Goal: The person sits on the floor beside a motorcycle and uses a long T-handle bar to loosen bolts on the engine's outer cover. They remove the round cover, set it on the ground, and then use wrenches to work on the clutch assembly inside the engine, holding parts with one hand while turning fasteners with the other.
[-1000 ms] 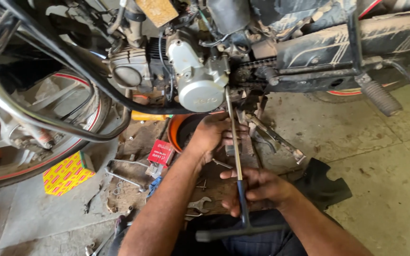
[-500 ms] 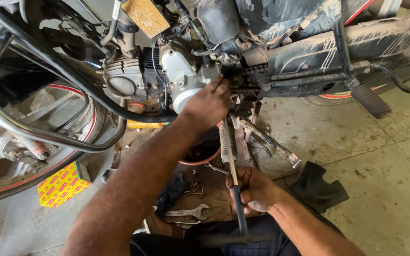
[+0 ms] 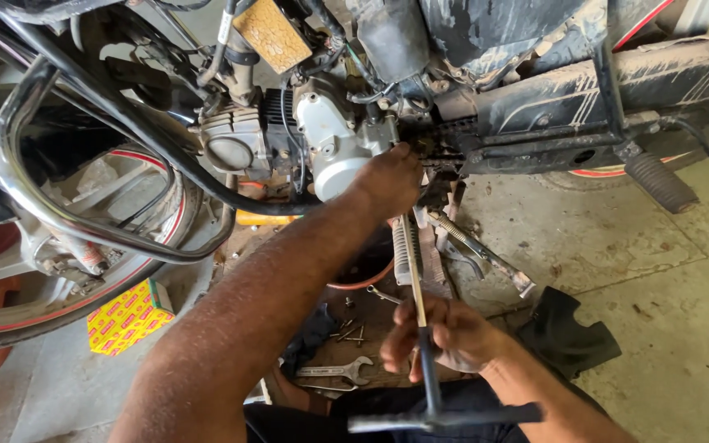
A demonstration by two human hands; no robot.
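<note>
From the head camera, the left hand (image 3: pixel 387 182) reaches up and forward to the motorcycle engine (image 3: pixel 322 143), its fingers curled against the spot where the silver engine side cover (image 3: pixel 334 156) meets the exposed drive chain (image 3: pixel 445 131); whether it pinches anything there cannot be told, since the back of the hand hides the fingertips. The right hand (image 3: pixel 445 332) sits lower and nearer the body, wrapped closed around the shaft of a long T-handle wrench (image 3: pixel 422 328). The shaft runs upward from this hand to just beneath the left hand, and its black crossbar lies below the right hand, near the lap.

Between the two hands, under the engine, stands an orange-rimmed drain pan (image 3: pixel 367 275), partly hidden by the left forearm. Just left of the right hand, on the floor (image 3: pixel 666 328), lie a few loose bolts (image 3: pixel 350 332) and an open-end spanner (image 3: pixel 334 373). To the right of the right hand rests a dark rag (image 3: pixel 568 332), with the side stand (image 3: pixel 482 254) above it. Far left of the left arm is a small yellow and red box (image 3: pixel 129 316) beside the front wheel (image 3: pixel 59 303), and a chrome crash guard (image 3: pixel 100 226) curves above it. A black footrest (image 3: pixel 654 180) projects well right of the left hand.
</note>
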